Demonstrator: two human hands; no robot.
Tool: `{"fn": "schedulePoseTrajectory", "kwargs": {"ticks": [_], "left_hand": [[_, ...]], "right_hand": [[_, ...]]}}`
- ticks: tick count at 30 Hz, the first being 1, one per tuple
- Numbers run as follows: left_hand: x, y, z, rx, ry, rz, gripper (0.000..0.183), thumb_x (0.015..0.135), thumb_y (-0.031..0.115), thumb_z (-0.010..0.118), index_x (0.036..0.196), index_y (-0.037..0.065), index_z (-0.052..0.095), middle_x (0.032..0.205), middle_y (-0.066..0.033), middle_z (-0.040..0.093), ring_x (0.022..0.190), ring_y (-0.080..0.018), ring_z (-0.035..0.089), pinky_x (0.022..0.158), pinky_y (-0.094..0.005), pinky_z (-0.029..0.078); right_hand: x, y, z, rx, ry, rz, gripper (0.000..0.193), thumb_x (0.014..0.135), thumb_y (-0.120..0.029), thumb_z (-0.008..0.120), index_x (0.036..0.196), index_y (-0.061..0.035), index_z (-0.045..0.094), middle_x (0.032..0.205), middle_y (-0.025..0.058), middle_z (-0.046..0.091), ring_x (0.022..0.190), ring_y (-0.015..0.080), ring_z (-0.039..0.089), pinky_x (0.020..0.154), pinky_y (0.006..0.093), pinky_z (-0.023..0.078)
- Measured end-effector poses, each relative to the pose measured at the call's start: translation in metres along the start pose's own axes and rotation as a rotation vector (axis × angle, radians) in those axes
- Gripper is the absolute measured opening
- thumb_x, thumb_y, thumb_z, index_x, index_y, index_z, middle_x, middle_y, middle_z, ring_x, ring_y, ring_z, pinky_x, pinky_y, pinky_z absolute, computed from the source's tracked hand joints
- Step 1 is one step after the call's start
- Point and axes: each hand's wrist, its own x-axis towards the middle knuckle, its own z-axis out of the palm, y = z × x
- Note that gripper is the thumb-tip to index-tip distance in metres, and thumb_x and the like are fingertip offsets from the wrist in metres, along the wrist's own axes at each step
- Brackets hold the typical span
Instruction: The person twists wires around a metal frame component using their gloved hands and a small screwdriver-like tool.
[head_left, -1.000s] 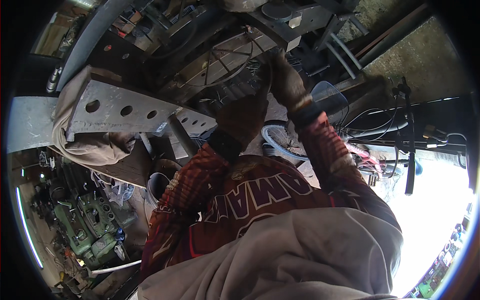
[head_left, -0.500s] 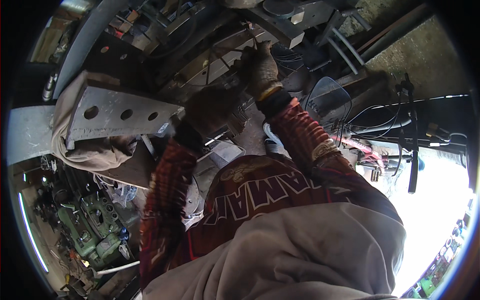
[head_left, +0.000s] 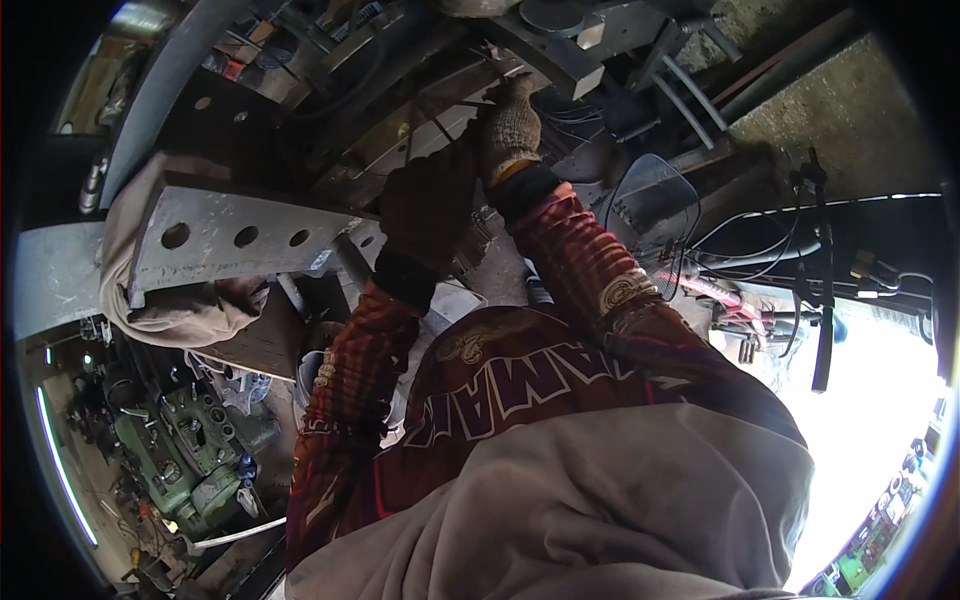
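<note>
My right hand (head_left: 514, 125), in a pale knitted work glove, is at the upper middle with its fingers curled closed. What it grips is lost in the dark. Close by on its left is my left hand (head_left: 428, 205) in a dark glove; deep shadow hides its fingers. Thin dark rods (head_left: 450, 103) run beside the right hand, over a long metal bar (head_left: 440, 128). I cannot tell whether either hand touches them.
To the left, a thick steel plate (head_left: 225, 235) with several round holes juts out over a draped tan cloth (head_left: 190, 318). A wire mesh basket (head_left: 655, 200) and hanging black cables (head_left: 820, 270) are at the right. A green machine (head_left: 165, 460) stands lower left.
My left hand has moved right and slightly up, nearer to my right hand. The right hand has shifted a little left and stays closed.
</note>
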Motion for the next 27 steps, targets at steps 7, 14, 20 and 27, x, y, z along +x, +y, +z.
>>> {"fn": "schedulePoseTrajectory", "kwargs": {"ticks": [7, 14, 20, 27], "left_hand": [[0.014, 0.017, 0.022, -0.19, -0.025, -0.073, 0.026, 0.095, 0.022, 0.056, 0.118, 0.011, 0.058, 0.076, -0.006, 0.065, 0.068, -0.0273, 0.07, 0.059, -0.0444, 0.056], [0.023, 0.012, 0.014, -0.289, 0.033, -0.069, 0.033, 0.095, 0.03, 0.058, 0.125, 0.017, 0.057, 0.072, -0.0055, 0.066, 0.065, -0.0251, 0.068, 0.053, -0.0425, 0.054], [0.021, -0.017, 0.017, -0.099, -0.032, 0.092, 0.049, 0.099, 0.031, 0.055, 0.146, 0.018, 0.047, 0.067, -0.0027, 0.066, 0.057, -0.021, 0.067, 0.045, -0.0388, 0.051], [0.024, -0.043, 0.009, -0.249, 0.043, 0.22, 0.053, 0.099, 0.031, 0.055, 0.151, 0.031, 0.044, 0.064, -0.0026, 0.063, 0.054, -0.0214, 0.065, 0.045, -0.039, 0.05]], "right_hand": [[0.011, -0.018, -0.018, 0.062, -0.375, 0.209, 0.067, 0.092, -0.076, 0.049, 0.092, -0.01, 0.059, 0.066, 0.0049, 0.052, 0.057, 0.0243, 0.056, 0.058, 0.041, 0.049], [0.011, -0.01, -0.049, 0.277, -0.529, 0.298, 0.044, 0.106, -0.049, 0.046, 0.107, -0.0076, 0.06, 0.084, 0.0085, 0.063, 0.08, 0.0268, 0.064, 0.079, 0.0427, 0.055], [0.024, 0.013, -0.056, 0.324, -0.64, 0.208, 0.028, 0.107, -0.03, 0.05, 0.119, -0.0062, 0.059, 0.104, 0.0098, 0.066, 0.096, 0.024, 0.064, 0.089, 0.0399, 0.054], [0.032, 0.017, -0.057, 0.108, -0.724, -0.014, 0.025, 0.102, -0.026, 0.06, 0.116, -0.0054, 0.063, 0.099, 0.006, 0.067, 0.093, 0.0208, 0.064, 0.09, 0.0364, 0.053]]}}
